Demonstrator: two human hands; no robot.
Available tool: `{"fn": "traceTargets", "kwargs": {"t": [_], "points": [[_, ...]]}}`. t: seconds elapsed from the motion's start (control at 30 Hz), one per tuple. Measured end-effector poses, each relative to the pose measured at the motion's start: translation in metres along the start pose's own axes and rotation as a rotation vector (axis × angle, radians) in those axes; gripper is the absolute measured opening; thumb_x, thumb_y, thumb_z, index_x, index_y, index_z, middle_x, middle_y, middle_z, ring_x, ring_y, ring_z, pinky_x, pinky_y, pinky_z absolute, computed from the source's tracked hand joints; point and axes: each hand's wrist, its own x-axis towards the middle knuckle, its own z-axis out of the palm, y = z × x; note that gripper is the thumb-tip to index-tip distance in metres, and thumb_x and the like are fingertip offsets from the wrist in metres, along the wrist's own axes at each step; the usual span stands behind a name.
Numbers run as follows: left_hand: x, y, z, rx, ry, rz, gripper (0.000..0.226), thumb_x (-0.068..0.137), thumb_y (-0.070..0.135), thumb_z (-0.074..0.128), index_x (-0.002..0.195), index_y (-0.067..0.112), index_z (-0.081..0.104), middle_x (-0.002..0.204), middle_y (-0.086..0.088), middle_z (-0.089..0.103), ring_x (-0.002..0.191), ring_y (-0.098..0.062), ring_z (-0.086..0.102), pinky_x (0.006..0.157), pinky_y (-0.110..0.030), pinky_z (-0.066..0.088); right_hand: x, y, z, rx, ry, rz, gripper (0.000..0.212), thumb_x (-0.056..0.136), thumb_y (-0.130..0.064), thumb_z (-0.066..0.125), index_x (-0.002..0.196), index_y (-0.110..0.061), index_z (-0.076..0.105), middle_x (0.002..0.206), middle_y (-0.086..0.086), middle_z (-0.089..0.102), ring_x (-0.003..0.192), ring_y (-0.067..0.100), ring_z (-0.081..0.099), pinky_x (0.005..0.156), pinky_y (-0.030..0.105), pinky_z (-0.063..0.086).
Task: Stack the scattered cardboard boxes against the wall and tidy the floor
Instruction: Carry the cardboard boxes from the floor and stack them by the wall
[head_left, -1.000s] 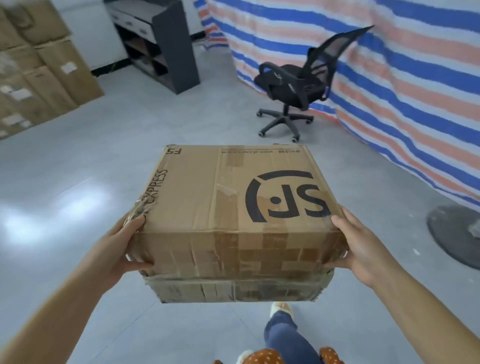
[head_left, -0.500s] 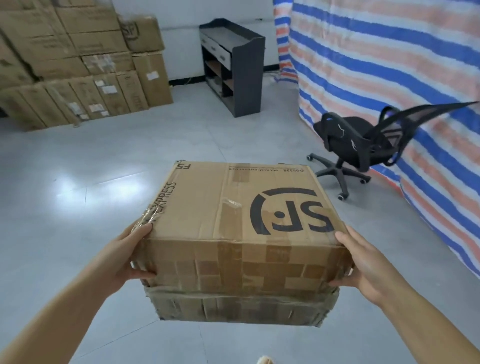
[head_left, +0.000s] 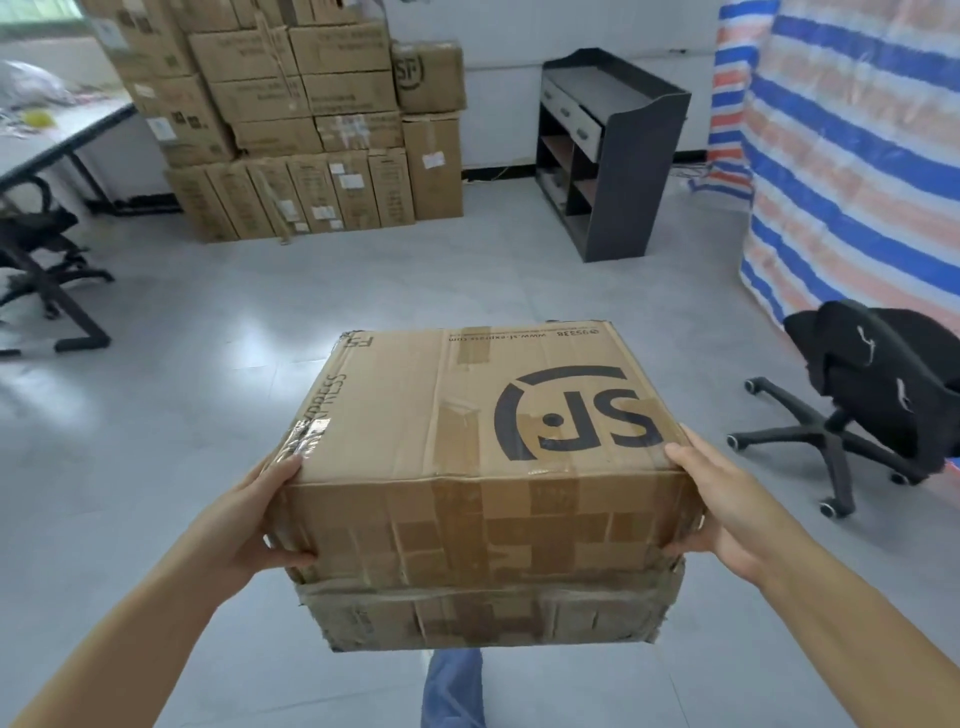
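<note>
Taped SF box (head_left: 483, 415) carried at waist height above floor (head_left: 208, 374), second battered box (head_left: 483, 613) directly under it. Left hand (head_left: 249, 525) gripping near left corner, thumb on top edge, fingers curled beneath; right hand (head_left: 722, 509) clamping right side same way. Compared with a second ago, view turned left: wall stack (head_left: 311, 130) now straight ahead, office chair (head_left: 878, 384) slid off to right. Means carry now aimed at stack. Black cabinet (head_left: 613, 150) beside stack, desk (head_left: 57, 130) at far left.
</note>
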Motion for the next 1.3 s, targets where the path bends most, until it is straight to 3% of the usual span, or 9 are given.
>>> {"fn": "traceTargets", "kwargs": {"t": [0.1, 0.33, 0.53, 0.67, 0.87, 0.97, 1.1, 1.3], "points": [[0.055, 0.034, -0.003, 0.001, -0.001, 0.003, 0.018, 0.093, 0.031, 0.056, 0.109, 0.034, 0.062, 0.121, 0.003, 0.056, 0.104, -0.017, 0.055, 0.067, -0.054, 0.058, 0.047, -0.027, 0.032, -0.008, 0.004, 0.008, 0.028, 0.101, -0.03, 0.04, 0.125, -0.038, 0.053, 0.117, -0.006, 0.058, 0.101, 0.023, 0.053, 0.079, 0.067, 0.048], [0.173, 0.122, -0.001, 0.023, -0.03, 0.01, 0.025, 0.092, 0.033, 0.057, 0.116, 0.035, 0.06, 0.126, 0.005, 0.055, 0.117, -0.021, 0.051, 0.07, -0.055, 0.057, 0.147, -0.089, 0.099, 0.025, 0.034, 0.03, 0.034, 0.101, -0.031, 0.042, 0.133, -0.039, 0.048, 0.128, -0.001, 0.055, 0.111, 0.03, 0.052, 0.079, 0.069, 0.047], [0.254, 0.159, 0.013, 0.016, -0.034, -0.033, 0.024, 0.093, 0.033, 0.055, 0.116, 0.036, 0.06, 0.123, 0.005, 0.056, 0.112, -0.019, 0.053, 0.07, -0.054, 0.057, 0.226, -0.128, 0.131, 0.003, 0.046, 0.057, 0.032, 0.101, -0.03, 0.041, 0.13, -0.039, 0.051, 0.126, -0.002, 0.054, 0.116, 0.032, 0.047, 0.081, 0.071, 0.045], [0.314, 0.18, 0.033, 0.004, 0.006, -0.07, 0.02, 0.094, 0.031, 0.055, 0.113, 0.033, 0.062, 0.12, 0.004, 0.057, 0.106, -0.018, 0.054, 0.075, -0.057, 0.055, 0.3, -0.155, 0.147, -0.038, 0.025, 0.085, 0.034, 0.1, -0.031, 0.042, 0.132, -0.039, 0.05, 0.13, -0.002, 0.053, 0.115, 0.031, 0.048, 0.079, 0.072, 0.045], [0.41, 0.227, 0.08, -0.053, 0.081, -0.103, 0.029, 0.093, 0.032, 0.055, 0.122, 0.033, 0.059, 0.125, 0.003, 0.056, 0.115, -0.022, 0.05, 0.067, -0.054, 0.056, 0.427, -0.223, 0.165, -0.112, -0.027, 0.072, 0.031, 0.1, -0.032, 0.042, 0.128, -0.042, 0.052, 0.126, -0.003, 0.056, 0.11, 0.03, 0.051, 0.075, 0.064, 0.051], [0.456, 0.258, 0.112, -0.089, 0.086, -0.087, 0.03, 0.093, 0.032, 0.055, 0.123, 0.033, 0.059, 0.127, 0.006, 0.055, 0.12, -0.02, 0.049, 0.066, -0.054, 0.057, 0.49, -0.268, 0.17, -0.099, -0.025, 0.063, 0.037, 0.1, -0.031, 0.044, 0.136, -0.04, 0.046, 0.128, -0.002, 0.054, 0.113, 0.031, 0.05, 0.078, 0.068, 0.048], [0.507, 0.291, 0.145, -0.144, 0.144, -0.092, 0.023, 0.094, 0.028, 0.054, 0.116, 0.033, 0.061, 0.117, 0.009, 0.058, 0.103, -0.015, 0.054, 0.06, -0.055, 0.057, 0.569, -0.315, 0.182, -0.128, -0.033, 0.061, 0.043, 0.098, -0.03, 0.046, 0.14, -0.041, 0.042, 0.136, -0.003, 0.052, 0.119, 0.032, 0.05, 0.077, 0.069, 0.047], [0.599, 0.343, 0.15, -0.167, 0.203, -0.114, 0.025, 0.097, 0.028, 0.051, 0.12, 0.032, 0.057, 0.111, 0.01, 0.058, 0.098, -0.012, 0.054, 0.057, -0.054, 0.057, 0.669, -0.371, 0.241, -0.178, -0.093, 0.082, 0.045, 0.097, -0.029, 0.047, 0.14, -0.039, 0.041, 0.136, -0.002, 0.051, 0.12, 0.033, 0.048, 0.077, 0.07, 0.047]]}}
